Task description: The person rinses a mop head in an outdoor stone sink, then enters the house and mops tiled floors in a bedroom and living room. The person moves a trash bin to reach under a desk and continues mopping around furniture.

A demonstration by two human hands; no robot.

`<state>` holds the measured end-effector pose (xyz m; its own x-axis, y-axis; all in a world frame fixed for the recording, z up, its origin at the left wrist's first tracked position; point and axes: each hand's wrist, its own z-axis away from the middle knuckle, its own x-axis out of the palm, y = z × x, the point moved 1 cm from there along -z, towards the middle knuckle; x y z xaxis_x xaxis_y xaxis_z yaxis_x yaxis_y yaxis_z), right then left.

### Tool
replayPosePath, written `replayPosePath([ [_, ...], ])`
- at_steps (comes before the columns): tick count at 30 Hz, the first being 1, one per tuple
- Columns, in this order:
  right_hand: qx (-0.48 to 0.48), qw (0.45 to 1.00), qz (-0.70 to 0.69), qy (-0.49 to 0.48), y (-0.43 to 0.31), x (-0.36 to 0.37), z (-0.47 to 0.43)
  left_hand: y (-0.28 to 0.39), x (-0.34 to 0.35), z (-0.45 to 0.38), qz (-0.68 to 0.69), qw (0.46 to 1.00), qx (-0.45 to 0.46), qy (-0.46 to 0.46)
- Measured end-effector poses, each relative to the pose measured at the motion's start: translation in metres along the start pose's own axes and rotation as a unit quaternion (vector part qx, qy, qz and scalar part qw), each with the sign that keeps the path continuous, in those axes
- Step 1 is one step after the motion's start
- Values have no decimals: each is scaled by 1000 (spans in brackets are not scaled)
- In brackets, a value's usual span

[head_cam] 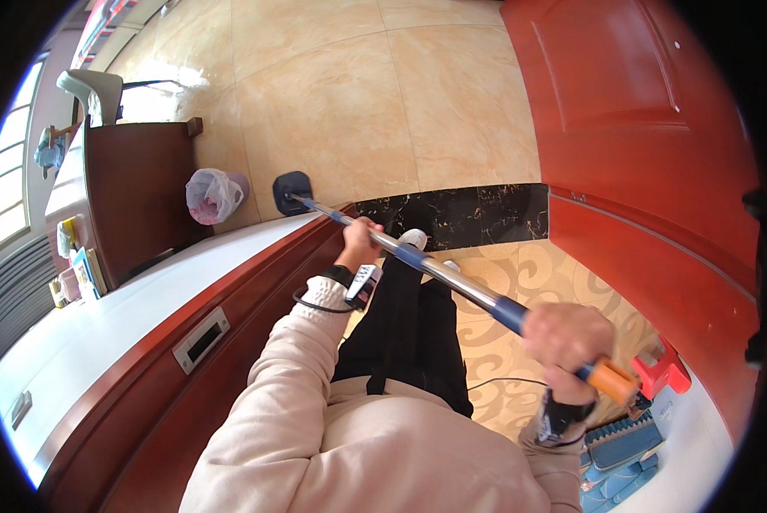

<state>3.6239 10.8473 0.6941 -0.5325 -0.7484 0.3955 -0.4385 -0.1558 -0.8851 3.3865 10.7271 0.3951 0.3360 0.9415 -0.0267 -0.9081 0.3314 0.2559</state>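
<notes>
A flat mop slants across the view on a metal pole with blue sleeves and an orange end cap. My left hand wraps around the lower part of the pole, close to the door frame. Near the pole's top, just below the orange cap, my right hand grips the blue section and looks slightly blurred. The dark blue mop head rests on the tiled floor beyond the doorway. Its underside is hidden.
A waste bin lined with a plastic bag stands left of the mop head, beside a dark wooden desk. A black marble threshold crosses the doorway. The red door is at right; a red plastic stool stands near it.
</notes>
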Motion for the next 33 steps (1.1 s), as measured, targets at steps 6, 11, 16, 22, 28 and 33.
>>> replayPosePath([
  [6, -171, 960, 187, 124, -117, -12, 82, -100, 83, 106, -58, 988, -77, -121],
  [11, -301, 940, -99, 131, -190, 10, 142, -156, 122, 177, -95, 942, -176, -268],
  [16, -231, 936, 123, 236, -191, 26, 164, -145, 105, 173, -88, 941, -166, -281],
  [22, -177, 948, 196, 179, -111, 14, 117, -95, 72, 105, -52, 985, -30, -162],
  [28, -99, 952, 27, 289, -9, 41, 72, -13, 45, 2, 40, 991, 75, -106],
  [33, -14, 964, 60, 258, 24, 45, 100, 20, 42, -59, -80, 990, 95, -69],
])
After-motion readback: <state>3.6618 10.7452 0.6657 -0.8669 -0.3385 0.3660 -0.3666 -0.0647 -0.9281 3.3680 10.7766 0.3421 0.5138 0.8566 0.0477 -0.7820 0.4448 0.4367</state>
